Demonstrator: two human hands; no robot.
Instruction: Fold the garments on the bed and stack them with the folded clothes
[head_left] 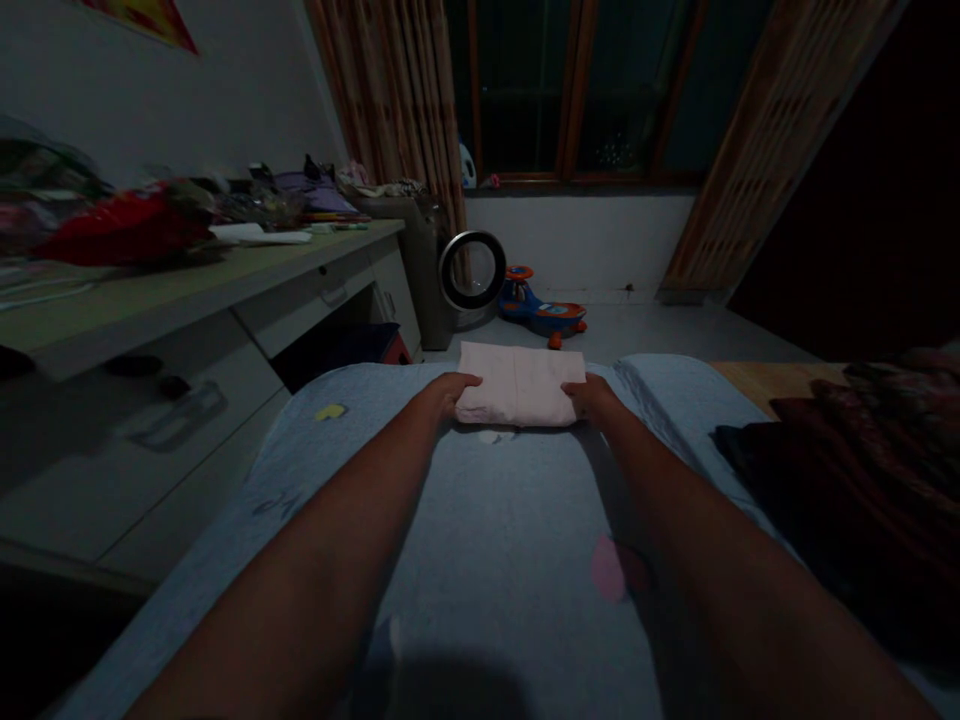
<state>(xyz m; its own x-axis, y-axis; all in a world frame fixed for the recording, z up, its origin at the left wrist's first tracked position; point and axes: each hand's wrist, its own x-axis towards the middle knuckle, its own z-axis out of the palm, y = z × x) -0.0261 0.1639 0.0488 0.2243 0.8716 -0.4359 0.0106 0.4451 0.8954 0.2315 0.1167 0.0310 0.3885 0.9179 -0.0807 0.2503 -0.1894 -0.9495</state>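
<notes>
Both arms reach forward over a grey-blue sheet (495, 520) on a bed. A folded pale pink cloth (519, 385) lies flat near the far edge of the sheet, between the two hands. The left hand (452, 392) grips the cloth's left end, fingers curled over its edge. The right hand (590, 397) rests against the cloth's right end, fingers on its edge; whether they clasp it cannot be told. To the right lies a dark blanket (847, 470). To the left stands a cluttered desk (187, 290) with drawers. Beyond the bed, on the floor, sit a round fan (472, 270) and a toy car (541, 312) below a window (585, 90).
</notes>
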